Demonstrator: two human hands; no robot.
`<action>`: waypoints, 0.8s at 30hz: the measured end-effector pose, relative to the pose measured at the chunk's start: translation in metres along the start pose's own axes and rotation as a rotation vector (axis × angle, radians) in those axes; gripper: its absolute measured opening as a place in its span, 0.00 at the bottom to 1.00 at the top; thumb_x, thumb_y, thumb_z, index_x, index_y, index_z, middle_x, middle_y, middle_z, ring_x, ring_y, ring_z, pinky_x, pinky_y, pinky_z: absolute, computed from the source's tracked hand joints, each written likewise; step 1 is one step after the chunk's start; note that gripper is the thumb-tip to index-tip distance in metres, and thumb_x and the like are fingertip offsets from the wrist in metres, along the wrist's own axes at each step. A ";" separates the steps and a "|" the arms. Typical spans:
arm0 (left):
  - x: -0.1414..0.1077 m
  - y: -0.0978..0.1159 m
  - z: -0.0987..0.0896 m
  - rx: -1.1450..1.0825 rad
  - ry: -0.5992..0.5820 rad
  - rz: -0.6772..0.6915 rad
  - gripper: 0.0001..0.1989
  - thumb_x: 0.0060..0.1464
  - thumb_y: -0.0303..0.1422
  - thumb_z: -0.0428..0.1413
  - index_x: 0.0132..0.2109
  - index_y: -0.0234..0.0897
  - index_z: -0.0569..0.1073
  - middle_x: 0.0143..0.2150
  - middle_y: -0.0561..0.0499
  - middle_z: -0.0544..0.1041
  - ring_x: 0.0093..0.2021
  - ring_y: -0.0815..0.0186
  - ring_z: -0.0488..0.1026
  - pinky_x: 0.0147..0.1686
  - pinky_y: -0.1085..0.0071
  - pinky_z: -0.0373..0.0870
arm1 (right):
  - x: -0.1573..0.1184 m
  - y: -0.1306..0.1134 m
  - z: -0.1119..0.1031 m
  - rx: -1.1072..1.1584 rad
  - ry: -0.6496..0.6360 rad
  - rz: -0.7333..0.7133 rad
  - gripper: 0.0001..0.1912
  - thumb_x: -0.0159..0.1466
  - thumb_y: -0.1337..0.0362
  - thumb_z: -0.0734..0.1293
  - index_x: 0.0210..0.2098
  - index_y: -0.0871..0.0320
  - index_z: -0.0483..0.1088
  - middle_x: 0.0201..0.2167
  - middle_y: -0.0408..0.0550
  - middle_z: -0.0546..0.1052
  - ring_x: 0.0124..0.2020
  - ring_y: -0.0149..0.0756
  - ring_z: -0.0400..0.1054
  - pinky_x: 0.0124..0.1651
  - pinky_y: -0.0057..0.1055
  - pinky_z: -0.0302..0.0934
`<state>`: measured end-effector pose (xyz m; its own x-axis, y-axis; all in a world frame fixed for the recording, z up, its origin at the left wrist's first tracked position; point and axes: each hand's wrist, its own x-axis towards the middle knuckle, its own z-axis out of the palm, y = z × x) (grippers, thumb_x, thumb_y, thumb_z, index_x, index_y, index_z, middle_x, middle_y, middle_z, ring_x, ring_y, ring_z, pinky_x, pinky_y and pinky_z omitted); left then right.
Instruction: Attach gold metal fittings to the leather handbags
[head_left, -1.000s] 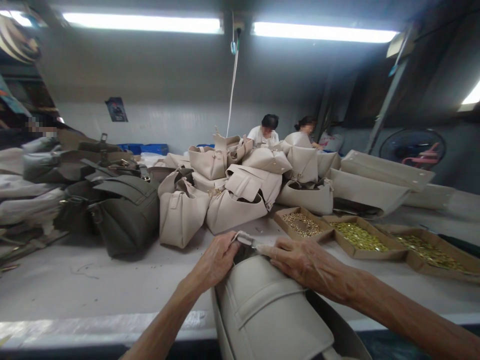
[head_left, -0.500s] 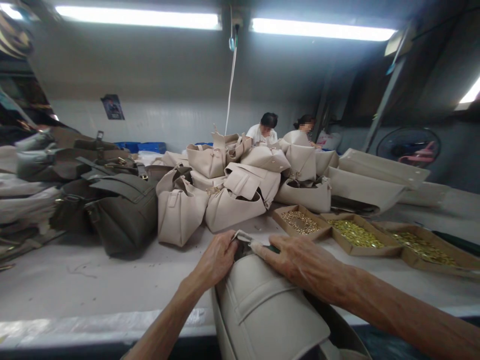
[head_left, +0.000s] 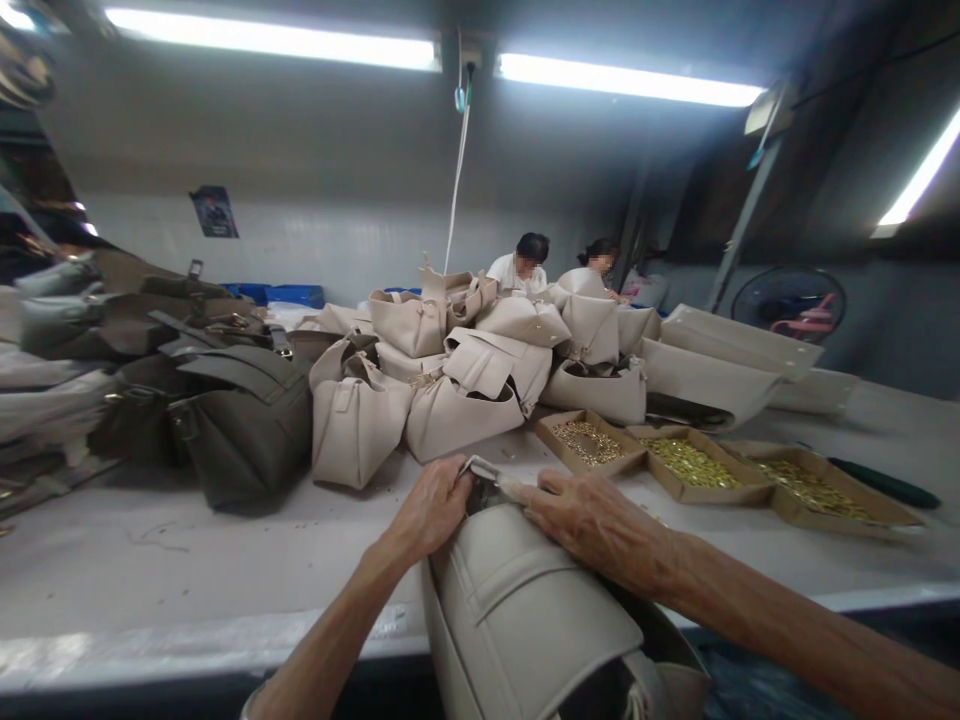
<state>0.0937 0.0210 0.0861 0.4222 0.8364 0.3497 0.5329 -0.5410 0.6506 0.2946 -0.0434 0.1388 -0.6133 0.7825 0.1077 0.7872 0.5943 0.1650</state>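
A beige leather handbag (head_left: 525,590) lies in front of me at the table's edge, its flap and a cross strap facing up. Near its far end, my left hand (head_left: 435,505) pinches a short beige strap end (head_left: 480,467) between thumb and fingers. My right hand (head_left: 592,520) is closed beside that strap end, over the bag's right side. A pale wrapping covers one of its fingertips, which is at the strap. Whatever the right fingers hold is hidden from view.
Beige handbags (head_left: 480,380) are piled across the table's middle, with dark olive bags (head_left: 240,430) to the left. Shallow cardboard boxes (head_left: 694,465) of small gold-coloured metal pieces stand at right, near a dark green tool (head_left: 885,482). Two people (head_left: 517,265) work behind the pile.
The view has shifted slightly, so the boxes appear further left. A green object showing in my right hand before is now out of sight. Both hands remain at the strap end.
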 end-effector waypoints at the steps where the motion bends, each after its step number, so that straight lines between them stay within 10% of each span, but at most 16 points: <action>1: 0.000 0.000 0.000 0.002 -0.002 0.001 0.11 0.57 0.30 0.42 0.29 0.37 0.65 0.27 0.52 0.69 0.30 0.65 0.65 0.32 0.70 0.57 | 0.000 0.000 0.001 -0.006 0.004 -0.004 0.13 0.67 0.70 0.56 0.48 0.59 0.66 0.33 0.48 0.71 0.24 0.30 0.60 0.24 0.27 0.44; 24: 0.001 0.001 0.001 -0.001 -0.014 -0.028 0.11 0.57 0.31 0.43 0.29 0.37 0.65 0.28 0.52 0.70 0.31 0.65 0.65 0.33 0.70 0.57 | 0.006 -0.015 -0.017 -0.259 -0.037 -0.039 0.15 0.66 0.73 0.56 0.50 0.59 0.64 0.33 0.52 0.72 0.27 0.38 0.69 0.25 0.30 0.54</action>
<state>0.0957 0.0214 0.0863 0.4171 0.8500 0.3219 0.5441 -0.5172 0.6606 0.2783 -0.0506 0.1533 -0.6360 0.7693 0.0613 0.7175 0.5602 0.4141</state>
